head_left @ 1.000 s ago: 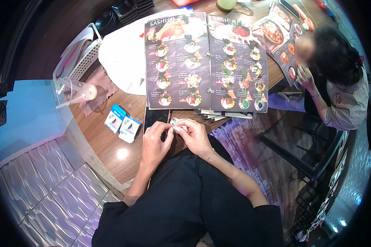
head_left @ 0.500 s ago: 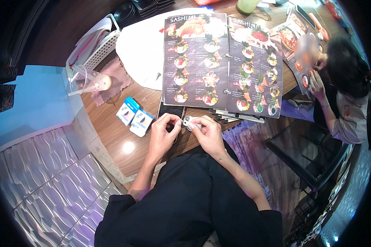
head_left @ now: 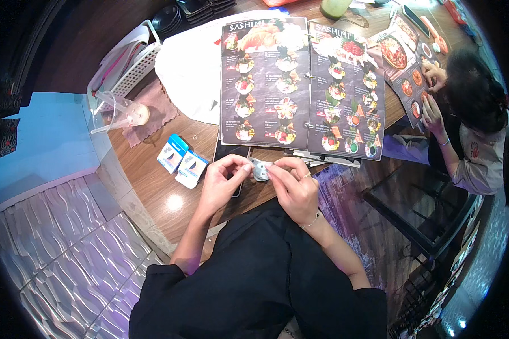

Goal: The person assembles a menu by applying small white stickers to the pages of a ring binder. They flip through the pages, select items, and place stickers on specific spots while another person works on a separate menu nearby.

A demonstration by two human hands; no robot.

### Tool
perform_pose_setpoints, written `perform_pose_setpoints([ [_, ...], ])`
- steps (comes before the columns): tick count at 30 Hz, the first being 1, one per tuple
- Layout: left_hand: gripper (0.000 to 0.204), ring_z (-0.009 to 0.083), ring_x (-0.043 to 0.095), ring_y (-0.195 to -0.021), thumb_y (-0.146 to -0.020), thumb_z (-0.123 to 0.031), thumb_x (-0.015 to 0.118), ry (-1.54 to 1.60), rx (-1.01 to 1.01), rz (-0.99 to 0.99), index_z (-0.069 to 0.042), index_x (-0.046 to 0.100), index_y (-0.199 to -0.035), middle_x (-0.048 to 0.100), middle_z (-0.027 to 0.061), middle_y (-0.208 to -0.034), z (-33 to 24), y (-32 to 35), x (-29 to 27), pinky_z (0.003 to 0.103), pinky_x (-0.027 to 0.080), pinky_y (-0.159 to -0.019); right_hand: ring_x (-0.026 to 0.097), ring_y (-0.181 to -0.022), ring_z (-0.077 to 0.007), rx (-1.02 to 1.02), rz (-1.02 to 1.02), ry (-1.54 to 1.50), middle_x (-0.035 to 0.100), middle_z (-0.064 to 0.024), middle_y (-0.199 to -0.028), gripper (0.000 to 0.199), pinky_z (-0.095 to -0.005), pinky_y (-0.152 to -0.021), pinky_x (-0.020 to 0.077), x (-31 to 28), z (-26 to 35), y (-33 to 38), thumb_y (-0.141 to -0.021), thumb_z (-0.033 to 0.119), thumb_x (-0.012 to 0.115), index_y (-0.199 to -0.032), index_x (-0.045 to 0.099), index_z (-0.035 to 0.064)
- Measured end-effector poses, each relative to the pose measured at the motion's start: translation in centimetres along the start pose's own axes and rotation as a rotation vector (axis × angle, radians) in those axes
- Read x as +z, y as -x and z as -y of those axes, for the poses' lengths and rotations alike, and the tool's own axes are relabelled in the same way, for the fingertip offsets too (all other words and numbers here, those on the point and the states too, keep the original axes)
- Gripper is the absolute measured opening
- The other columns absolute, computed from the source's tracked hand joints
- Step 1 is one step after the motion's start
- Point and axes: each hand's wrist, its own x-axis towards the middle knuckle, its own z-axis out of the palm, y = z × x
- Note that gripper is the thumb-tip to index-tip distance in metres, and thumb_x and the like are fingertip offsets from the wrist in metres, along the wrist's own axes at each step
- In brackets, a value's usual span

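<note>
A small silver-grey piece with dark round spots sits between my two hands, above the table's near edge; I cannot make out its exact kind. My left hand pinches its left side with thumb and forefinger. On its right side, my right hand grips it between thumb and fingertips, wearing a ring and a thin bracelet. Left of my left hand lie a blue-and-white small carton and a similar white carton face, touching each other. A dark phone lies flat just beyond my left hand, partly covered.
An open menu lies ahead on other booklets. At the left stand a plastic cup on a cloth and a white basket. Across at the right, another person leans over a second menu. A black chair stands right.
My right hand has turned and risen at the knuckles, its fingertips shifting on the small piece. The piece now shows a different face. The other person's far hand has come down onto their menu.
</note>
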Motion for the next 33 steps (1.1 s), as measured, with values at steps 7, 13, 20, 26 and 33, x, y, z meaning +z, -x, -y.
perform_pose_setpoints([
  [7, 0.013, 0.0094, 0.062, -0.081, -0.093, -0.010, 0.063, 0.244, -0.047, 0.148, 0.002, 0.064, -0.098, 0.066, 0.0044, -0.087, -1.3, -0.5, 2.4, 0.024, 0.051, -0.077, 0.064, -0.064, -0.0148, -0.239, -0.045, 0.201, 0.062, -0.0039, -0.095, 0.037, -0.0262, -0.053, 0.0515, -1.9, -1.1, -0.1, -0.068, 0.000, 0.071, -0.104, 0.071, 0.0115],
  [13, 0.010, 0.0108, 0.062, -0.080, -0.094, -0.008, 0.061, 0.250, -0.045, 0.192, 0.002, 0.064, -0.096, 0.066, 0.0054, -0.087, -1.1, -0.8, 3.6, 0.025, 0.050, -0.076, 0.056, -0.057, -0.0119, -0.312, -0.051, 0.193, 0.063, -0.0048, -0.095, 0.037, -0.0245, -0.049, 0.0473, -3.1, -1.4, -0.2, -0.065, -0.005, 0.073, -0.099, 0.073, 0.0097],
  [20, 0.010, 0.0111, 0.062, -0.080, -0.094, -0.008, 0.060, 0.203, -0.021, 0.278, 0.001, 0.064, -0.093, 0.065, 0.0052, -0.085, -3.1, -2.2, 5.0, 0.025, 0.049, -0.077, 0.065, -0.072, -0.0217, -0.084, -0.180, 0.091, 0.064, -0.0077, -0.091, 0.019, -0.0296, -0.056, 0.0518, -3.3, -2.0, -0.3, -0.075, -0.002, 0.073, -0.092, 0.067, 0.0050],
  [26, 0.017, 0.0117, 0.063, -0.088, -0.094, -0.006, 0.058, 0.089, 0.101, 0.177, 0.002, 0.057, -0.109, 0.063, 0.0063, -0.097, -3.7, -5.9, 6.8, 0.025, 0.050, -0.079, 0.057, -0.073, -0.0132, 0.452, -0.211, -0.100, 0.059, -0.0053, -0.099, 0.009, -0.0248, -0.058, 0.0450, -6.3, -3.0, -3.2, -0.082, 0.002, 0.070, -0.090, 0.066, 0.0034],
  [33, 0.045, 0.0086, 0.060, -0.083, -0.084, 0.000, 0.070, -0.064, 0.196, 0.112, -0.003, 0.044, -0.121, 0.060, 0.0095, -0.101, -4.3, -8.2, 8.5, 0.021, 0.048, -0.071, 0.051, -0.101, -0.0199, 0.486, -0.093, -0.189, 0.051, -0.0102, -0.110, 0.009, -0.0309, -0.084, 0.0435, -7.1, -4.6, -4.5, -0.085, 0.009, 0.068, -0.091, 0.066, 0.0030],
])
